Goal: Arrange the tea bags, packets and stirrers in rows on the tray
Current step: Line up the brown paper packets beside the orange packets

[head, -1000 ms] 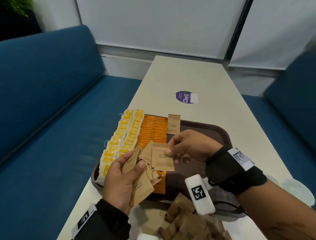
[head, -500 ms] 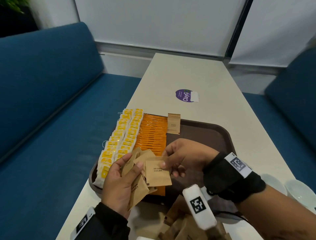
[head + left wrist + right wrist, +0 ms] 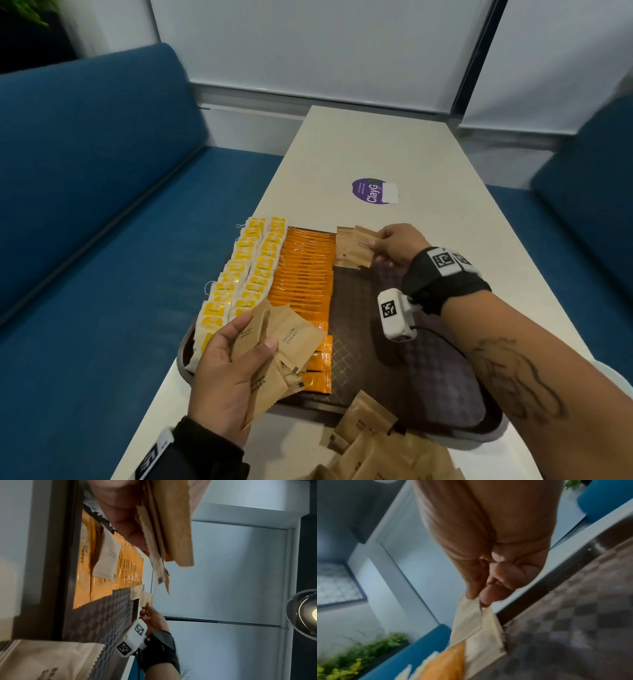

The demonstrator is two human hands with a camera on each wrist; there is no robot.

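1. The dark brown checkered plastic tray (image 3: 428, 373) is half filled with rows.
2. A fan of brown paper sugar packets (image 3: 274, 342) is gripped by the left hand (image 3: 226, 377).
3. One packet (image 3: 356, 248) is pinched by the right hand (image 3: 397, 245) at the far edge; it is best laid flush, overlapping its neighbour.

"BROWN SUGAR" on brown packets (image 3: 289, 337); "ClayG" on purple sticker (image 3: 369, 191)

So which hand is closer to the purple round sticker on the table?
Right. The right hand is at the tray's far edge, just short of the purple sticker, pinching a brown sugar packet. The left hand is near the tray's near end.
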